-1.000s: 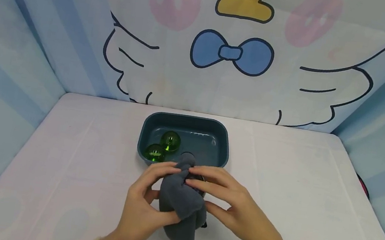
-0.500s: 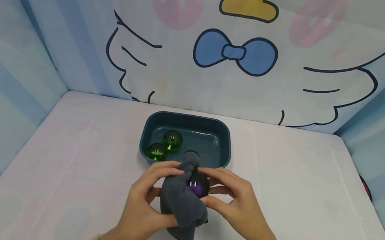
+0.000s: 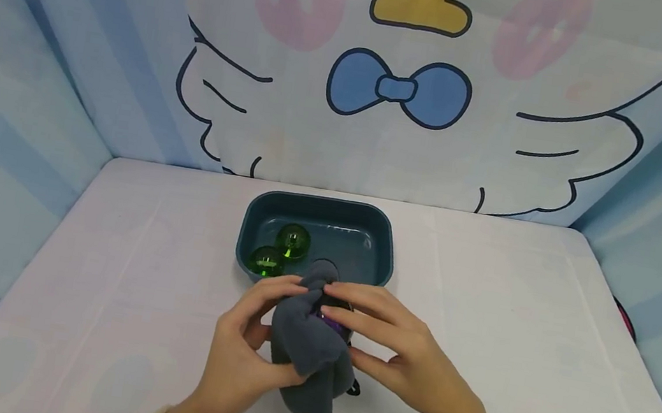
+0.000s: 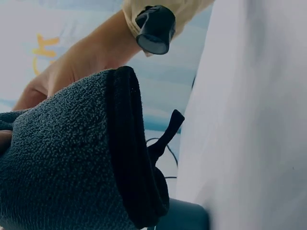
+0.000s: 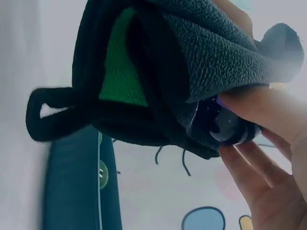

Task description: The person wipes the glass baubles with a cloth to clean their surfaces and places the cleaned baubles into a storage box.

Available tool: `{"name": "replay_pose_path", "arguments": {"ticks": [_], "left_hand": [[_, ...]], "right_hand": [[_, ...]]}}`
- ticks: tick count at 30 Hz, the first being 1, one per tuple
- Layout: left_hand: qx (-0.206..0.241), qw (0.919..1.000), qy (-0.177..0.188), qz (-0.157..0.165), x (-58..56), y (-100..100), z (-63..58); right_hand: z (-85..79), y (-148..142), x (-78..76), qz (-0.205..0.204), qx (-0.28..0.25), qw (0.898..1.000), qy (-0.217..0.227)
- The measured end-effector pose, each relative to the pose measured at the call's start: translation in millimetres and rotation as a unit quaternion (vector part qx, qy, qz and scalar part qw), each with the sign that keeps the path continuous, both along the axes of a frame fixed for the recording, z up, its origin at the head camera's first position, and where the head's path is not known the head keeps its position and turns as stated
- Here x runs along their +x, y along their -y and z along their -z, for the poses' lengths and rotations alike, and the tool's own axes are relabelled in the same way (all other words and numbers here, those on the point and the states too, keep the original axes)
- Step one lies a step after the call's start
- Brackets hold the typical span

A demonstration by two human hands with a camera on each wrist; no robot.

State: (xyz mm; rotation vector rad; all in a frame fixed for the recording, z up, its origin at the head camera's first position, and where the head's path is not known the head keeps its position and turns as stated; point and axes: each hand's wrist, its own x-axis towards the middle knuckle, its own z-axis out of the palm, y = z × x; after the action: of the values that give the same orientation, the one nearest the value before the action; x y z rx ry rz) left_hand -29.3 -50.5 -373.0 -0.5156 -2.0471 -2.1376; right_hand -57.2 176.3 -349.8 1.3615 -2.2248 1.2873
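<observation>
A dark grey cleaning cloth (image 3: 311,345) with a black edge and a hanging loop is bunched between both hands, raised over the table. My left hand (image 3: 240,356) grips its left side, thumb in front and fingers over the top. Wrapped partly in the cloth is a shiny, clear purple ball (image 5: 225,127); in the head view only a sliver shows. My right hand (image 3: 407,344) holds this ball from the right, thumb and fingers curved about it. In the right wrist view the inner side of the cloth (image 5: 220,48) looks green. The left wrist view shows mostly the cloth (image 4: 67,153).
Just beyond the hands stands a dark teal rectangular tub (image 3: 322,200) with two clear green balls (image 3: 293,241) at its left side. The cloth overlaps its front rim in the head view. A white table (image 3: 124,276) spreads around, with printed curtains at the back and sides.
Half a second ago the purple ball showed more fully at the right of the cloth; now cloth and right fingers cover most of it. The left hand keeps its grip, and the green balls stay put.
</observation>
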Motion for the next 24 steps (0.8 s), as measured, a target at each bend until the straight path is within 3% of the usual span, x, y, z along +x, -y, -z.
{"name": "replay_pose_path", "arguments": {"ticks": [4,7,11,14,17,24], "left_hand": [[-0.001,1.0,-0.001,0.003,0.2,0,0.1],[-0.012,0.9997,-0.02,0.005,0.0,0,0.1],[-0.033,0.9987,-0.039,-0.001,1.3,1,-1.5],[-0.039,0.9984,-0.04,-0.005,2.0,1,-3.1],[-0.038,0.9985,-0.039,-0.006,2.0,1,-3.8],[-0.032,0.9982,-0.051,-0.006,1.4,0,-1.2]], "right_hand": [[-1.1,1,1.7,0.013,0.003,1.0,0.007],[-2.1,2,5.4,0.047,-0.011,0.996,0.072],[-2.9,5,10.1,0.095,-0.049,0.972,0.211],[-3.2,7,11.6,0.114,-0.061,0.952,0.277],[-3.1,7,11.7,0.113,-0.062,0.947,0.293],[-2.9,6,10.4,0.097,-0.056,0.95,0.292]]}}
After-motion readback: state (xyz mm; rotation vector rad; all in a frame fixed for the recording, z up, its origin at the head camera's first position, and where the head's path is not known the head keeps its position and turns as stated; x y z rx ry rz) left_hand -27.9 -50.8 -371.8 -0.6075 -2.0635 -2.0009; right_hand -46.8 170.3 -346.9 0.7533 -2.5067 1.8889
